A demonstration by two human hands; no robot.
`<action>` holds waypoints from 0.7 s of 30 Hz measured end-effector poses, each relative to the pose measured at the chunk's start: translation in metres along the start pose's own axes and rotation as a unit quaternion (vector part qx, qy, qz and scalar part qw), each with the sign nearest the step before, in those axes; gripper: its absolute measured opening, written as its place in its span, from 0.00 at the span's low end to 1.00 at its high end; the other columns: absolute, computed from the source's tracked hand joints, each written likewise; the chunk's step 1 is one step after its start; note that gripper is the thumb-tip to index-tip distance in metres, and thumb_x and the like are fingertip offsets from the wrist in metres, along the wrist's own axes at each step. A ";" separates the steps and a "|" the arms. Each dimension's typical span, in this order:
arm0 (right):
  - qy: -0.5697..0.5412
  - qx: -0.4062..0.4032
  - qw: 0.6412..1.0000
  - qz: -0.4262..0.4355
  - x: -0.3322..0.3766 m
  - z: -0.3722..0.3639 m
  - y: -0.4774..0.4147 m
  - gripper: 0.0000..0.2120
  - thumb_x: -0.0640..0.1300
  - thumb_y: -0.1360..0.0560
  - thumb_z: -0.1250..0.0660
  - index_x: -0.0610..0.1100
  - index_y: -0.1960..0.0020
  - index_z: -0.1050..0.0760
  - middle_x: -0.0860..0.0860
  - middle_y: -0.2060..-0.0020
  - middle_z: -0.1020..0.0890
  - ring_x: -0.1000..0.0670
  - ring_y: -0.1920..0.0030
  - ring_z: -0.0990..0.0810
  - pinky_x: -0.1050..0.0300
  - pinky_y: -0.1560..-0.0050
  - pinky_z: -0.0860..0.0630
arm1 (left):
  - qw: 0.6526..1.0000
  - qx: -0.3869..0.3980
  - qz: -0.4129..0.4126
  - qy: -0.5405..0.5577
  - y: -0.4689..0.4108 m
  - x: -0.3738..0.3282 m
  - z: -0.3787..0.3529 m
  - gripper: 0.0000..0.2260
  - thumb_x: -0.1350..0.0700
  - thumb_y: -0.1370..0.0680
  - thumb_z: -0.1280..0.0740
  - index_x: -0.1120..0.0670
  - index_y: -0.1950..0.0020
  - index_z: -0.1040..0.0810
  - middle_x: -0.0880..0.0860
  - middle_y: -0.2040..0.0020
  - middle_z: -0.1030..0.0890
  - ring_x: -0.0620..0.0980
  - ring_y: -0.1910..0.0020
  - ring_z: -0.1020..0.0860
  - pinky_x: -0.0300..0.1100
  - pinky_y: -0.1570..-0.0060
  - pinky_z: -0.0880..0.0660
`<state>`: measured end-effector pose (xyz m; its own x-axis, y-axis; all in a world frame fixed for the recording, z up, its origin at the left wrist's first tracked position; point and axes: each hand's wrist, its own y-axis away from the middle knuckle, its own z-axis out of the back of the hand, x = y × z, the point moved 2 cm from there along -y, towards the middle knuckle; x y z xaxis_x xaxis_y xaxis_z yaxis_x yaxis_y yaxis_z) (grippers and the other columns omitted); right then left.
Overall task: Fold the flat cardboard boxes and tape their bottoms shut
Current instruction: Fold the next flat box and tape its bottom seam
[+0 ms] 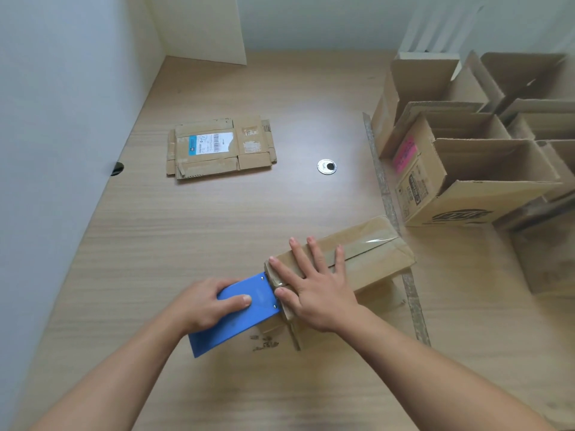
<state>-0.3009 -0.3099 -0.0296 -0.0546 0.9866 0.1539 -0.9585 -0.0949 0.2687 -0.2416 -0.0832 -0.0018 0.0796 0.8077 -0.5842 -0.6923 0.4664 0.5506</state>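
Note:
A small brown cardboard box (370, 247) stands bottom-up near the table's front, with clear tape along its closed flaps. My right hand (314, 284) lies flat on the box's left end, fingers spread, pressing the tape down. My left hand (205, 303) grips a blue tape dispenser (236, 315) whose front edge touches the box's left end. A flattened cardboard box (217, 147) with a white and blue label lies further back on the left.
Several folded open-topped boxes (466, 169) crowd the right side of the wooden table (186, 228). A round metal cable grommet (326, 166) sits mid-table. Walls close off the left and the back. A white board (202, 26) leans in the back corner.

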 end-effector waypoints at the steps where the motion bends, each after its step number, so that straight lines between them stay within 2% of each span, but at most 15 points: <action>1: -0.004 0.005 1.000 0.000 0.000 0.001 0.000 0.29 0.72 0.27 0.67 0.72 0.27 0.68 0.57 0.22 0.68 0.51 0.29 0.80 0.30 0.34 0.77 | 1.000 -0.001 0.004 -0.019 -0.002 -0.002 0.002 0.10 0.29 0.34 0.39 0.24 0.55 0.25 0.33 0.57 0.19 0.35 0.57 0.21 0.39 0.55 0.26; 5: -0.014 0.000 1.000 -0.001 0.002 0.002 0.001 0.29 0.71 0.26 0.67 0.71 0.26 0.67 0.55 0.21 0.67 0.47 0.25 0.75 0.29 0.34 0.76 | 0.994 -0.023 0.032 -0.097 -0.003 -0.011 0.007 0.17 0.29 0.33 0.41 0.33 0.51 0.21 0.38 0.59 0.18 0.39 0.58 0.21 0.42 0.55 0.24; 8: -0.012 -0.011 1.000 -0.003 0.002 0.003 0.002 0.30 0.70 0.27 0.69 0.70 0.25 0.64 0.54 0.21 0.64 0.47 0.23 0.70 0.29 0.34 0.75 | 0.983 -0.057 0.053 -0.169 -0.002 -0.022 0.007 0.16 0.30 0.29 0.40 0.37 0.51 0.22 0.40 0.60 0.19 0.41 0.59 0.23 0.42 0.60 0.27; 12: -0.022 -0.029 0.999 -0.008 0.010 0.004 0.008 0.29 0.70 0.26 0.66 0.70 0.25 0.60 0.54 0.20 0.60 0.47 0.22 0.66 0.30 0.33 0.73 | 0.950 -0.092 0.100 -0.280 0.000 -0.036 -0.015 0.18 0.33 0.26 0.41 0.41 0.45 0.22 0.46 0.52 0.18 0.51 0.51 0.21 0.44 0.58 0.27; 15: -0.102 -0.047 0.993 -0.029 0.007 0.009 0.009 0.28 0.69 0.22 0.58 0.68 0.23 0.54 0.54 0.20 0.57 0.50 0.21 0.64 0.35 0.29 0.71 | 0.948 -0.150 0.128 -0.249 0.008 -0.037 -0.022 0.19 0.33 0.25 0.43 0.36 0.37 0.27 0.45 0.49 0.19 0.52 0.50 0.20 0.44 0.58 0.26; 18: -0.184 -0.138 0.971 -0.058 -0.013 0.025 0.013 0.28 0.65 0.21 0.45 0.62 0.22 0.45 0.50 0.19 0.50 0.49 0.20 0.58 0.44 0.23 0.58 | 0.935 -0.232 0.157 -0.217 0.021 -0.028 -0.002 0.24 0.31 0.24 0.46 0.34 0.29 0.37 0.49 0.45 0.19 0.55 0.48 0.20 0.46 0.58 0.27; 20: -0.159 -0.214 0.958 -0.102 -0.035 0.036 0.016 0.29 0.65 0.22 0.41 0.59 0.23 0.39 0.47 0.20 0.45 0.44 0.21 0.54 0.41 0.23 0.49 | 0.934 -0.254 0.168 -0.185 0.026 -0.026 0.012 0.25 0.32 0.22 0.46 0.35 0.26 0.43 0.51 0.43 0.19 0.56 0.51 0.22 0.47 0.58 0.27; 21: -0.139 -0.213 0.956 -0.144 -0.049 0.039 0.017 0.32 0.68 0.24 0.42 0.60 0.23 0.41 0.46 0.20 0.47 0.43 0.21 0.55 0.39 0.24 0.49 | 0.937 -0.259 0.165 -0.164 0.026 -0.030 0.017 0.27 0.34 0.21 0.46 0.36 0.24 0.47 0.52 0.42 0.20 0.56 0.52 0.23 0.48 0.57 0.27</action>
<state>-0.3035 -0.3650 0.0046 0.2494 0.8843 0.3947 -0.9524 0.2977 -0.0652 -0.2501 -0.0886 0.0402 -0.0425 0.9842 -0.1716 -0.9669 0.0027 0.2551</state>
